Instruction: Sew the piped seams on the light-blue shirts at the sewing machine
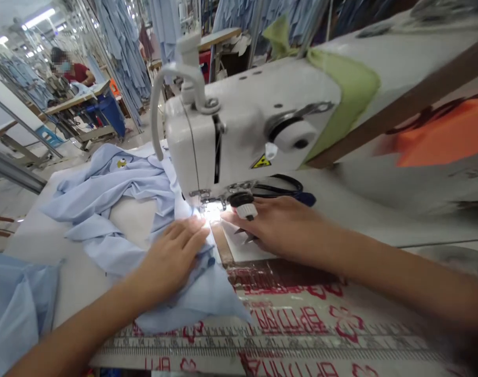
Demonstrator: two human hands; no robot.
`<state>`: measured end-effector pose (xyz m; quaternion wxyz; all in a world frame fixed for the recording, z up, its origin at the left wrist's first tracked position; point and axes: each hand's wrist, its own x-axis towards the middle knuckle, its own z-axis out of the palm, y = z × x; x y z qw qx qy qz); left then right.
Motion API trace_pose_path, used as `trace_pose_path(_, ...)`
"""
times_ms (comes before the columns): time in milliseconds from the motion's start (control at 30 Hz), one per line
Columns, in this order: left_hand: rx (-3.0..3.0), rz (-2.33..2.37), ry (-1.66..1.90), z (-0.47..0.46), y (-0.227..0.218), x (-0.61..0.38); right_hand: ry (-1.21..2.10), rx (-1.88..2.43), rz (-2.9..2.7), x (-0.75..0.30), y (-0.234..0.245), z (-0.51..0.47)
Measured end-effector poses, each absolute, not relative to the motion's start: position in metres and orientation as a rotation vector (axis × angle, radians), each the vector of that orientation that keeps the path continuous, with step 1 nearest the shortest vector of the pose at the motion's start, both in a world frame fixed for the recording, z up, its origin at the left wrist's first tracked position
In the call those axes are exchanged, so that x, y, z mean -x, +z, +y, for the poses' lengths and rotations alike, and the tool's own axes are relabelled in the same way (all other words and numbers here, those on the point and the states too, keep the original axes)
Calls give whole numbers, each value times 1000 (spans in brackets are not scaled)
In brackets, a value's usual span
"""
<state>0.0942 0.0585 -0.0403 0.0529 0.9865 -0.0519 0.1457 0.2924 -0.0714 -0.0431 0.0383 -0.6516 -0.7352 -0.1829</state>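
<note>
A white sewing machine [239,120] stands in the middle of the table, its lamp lit over the needle area [212,209]. A light blue garment [117,193] lies spread to the left of it and runs under the machine's foot. My left hand [171,259] lies flat on the blue fabric, fingers stretched toward the needle. My right hand [278,225] rests on the machine bed just right of the needle, fingers together and pointing at the fabric edge; small metal snips [246,236] show under it.
A printed ruler strip [262,340] with red lettering runs along the table's near edge. More blue fabric [14,309] lies at the lower left. Another person [69,70] sits at a far workstation, with blue garments hanging behind. An orange sheet [446,136] is on the right.
</note>
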Motion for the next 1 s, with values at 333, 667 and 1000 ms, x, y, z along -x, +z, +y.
trace_pose_path(333, -2723, 308, 538, 11, -50, -28, -246, 1481, -2367, -249, -52, -111)
trace_pose_path(667, -3020, 757, -380, 49, -28, -62, -194, 1540, -2069, -236, -51, -112)
trace_pose_path(1000, -3116, 712, -461, 56, -16, -64, -119, 1618, -2426, -192, -72, -118)
